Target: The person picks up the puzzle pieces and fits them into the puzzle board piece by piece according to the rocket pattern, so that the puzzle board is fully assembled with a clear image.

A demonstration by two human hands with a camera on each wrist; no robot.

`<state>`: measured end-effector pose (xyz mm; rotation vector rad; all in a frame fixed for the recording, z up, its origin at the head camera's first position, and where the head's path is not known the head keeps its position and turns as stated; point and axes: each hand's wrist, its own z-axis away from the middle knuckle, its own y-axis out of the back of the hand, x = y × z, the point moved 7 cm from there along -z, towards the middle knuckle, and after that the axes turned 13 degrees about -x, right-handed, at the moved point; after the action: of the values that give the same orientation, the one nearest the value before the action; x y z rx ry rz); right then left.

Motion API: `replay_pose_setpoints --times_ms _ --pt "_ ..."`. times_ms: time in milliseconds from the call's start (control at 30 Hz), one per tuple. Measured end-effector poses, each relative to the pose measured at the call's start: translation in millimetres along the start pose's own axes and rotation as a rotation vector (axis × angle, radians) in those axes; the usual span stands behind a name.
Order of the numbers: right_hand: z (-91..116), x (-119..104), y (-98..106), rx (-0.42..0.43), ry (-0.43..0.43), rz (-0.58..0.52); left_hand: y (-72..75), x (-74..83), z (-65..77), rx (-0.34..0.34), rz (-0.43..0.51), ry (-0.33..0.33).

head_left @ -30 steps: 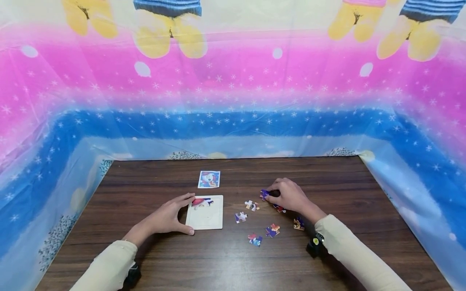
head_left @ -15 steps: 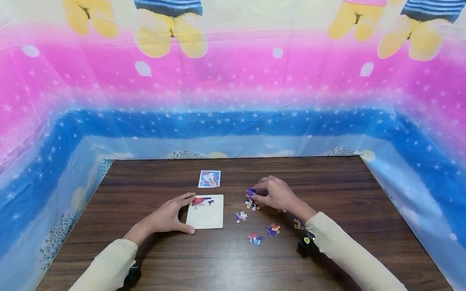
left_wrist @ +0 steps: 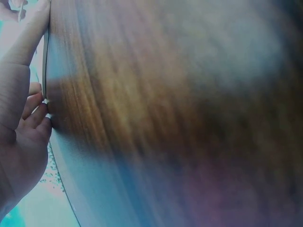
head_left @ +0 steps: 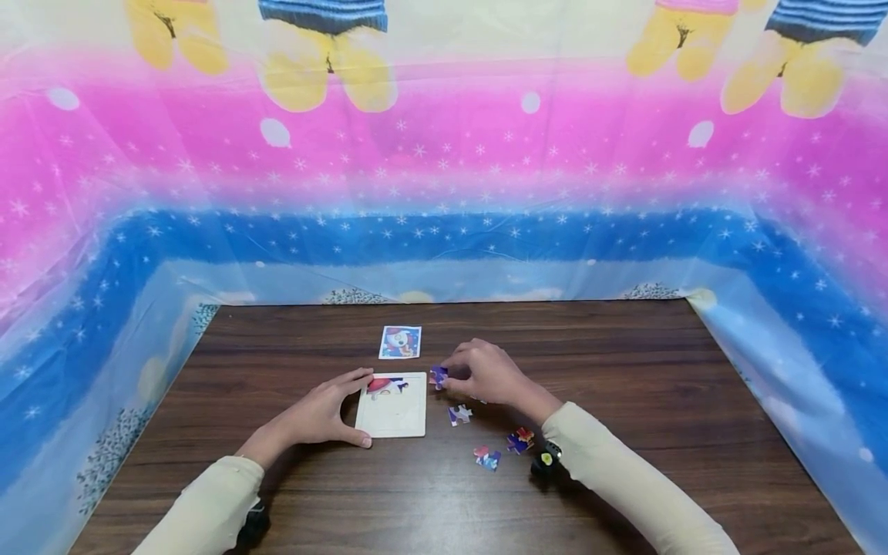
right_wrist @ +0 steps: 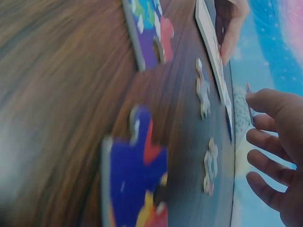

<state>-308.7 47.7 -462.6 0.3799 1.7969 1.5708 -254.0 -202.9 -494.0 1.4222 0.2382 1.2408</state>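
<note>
My left hand holds the left side of a white square puzzle tray, fingers at its upper left corner and thumb at the lower one. Joined puzzle pieces, red, white and purple, fill part of the tray's top; the rest is bare. Between thumb and fingers my right hand pinches a purple jigsaw piece just off the tray's right edge. In the right wrist view, that piece shows only edge-on at the fingertips. The left wrist view catches the left hand at its edge, mostly blurred table.
A small picture card lies behind the tray. Loose pieces lie to the right: a whitish one, a purple and orange one, and a blue and red one. The right arm hides others. A printed cloth surrounds the wooden table.
My right hand has carried the purple jigsaw piece leftward across the table to beside the tray's right edge. The left hand and tray have stayed in place.
</note>
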Motion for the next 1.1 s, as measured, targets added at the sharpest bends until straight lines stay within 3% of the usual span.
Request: replay_pose_setpoints --times_ms 267,1100 --pt "-17.4 -16.9 -8.5 -0.015 0.056 0.016 -0.4 0.4 1.4 0.0 0.015 0.006" --pt "-40.6 -27.7 -24.4 -0.062 0.016 0.013 -0.2 0.1 -0.9 -0.004 0.016 -0.001"
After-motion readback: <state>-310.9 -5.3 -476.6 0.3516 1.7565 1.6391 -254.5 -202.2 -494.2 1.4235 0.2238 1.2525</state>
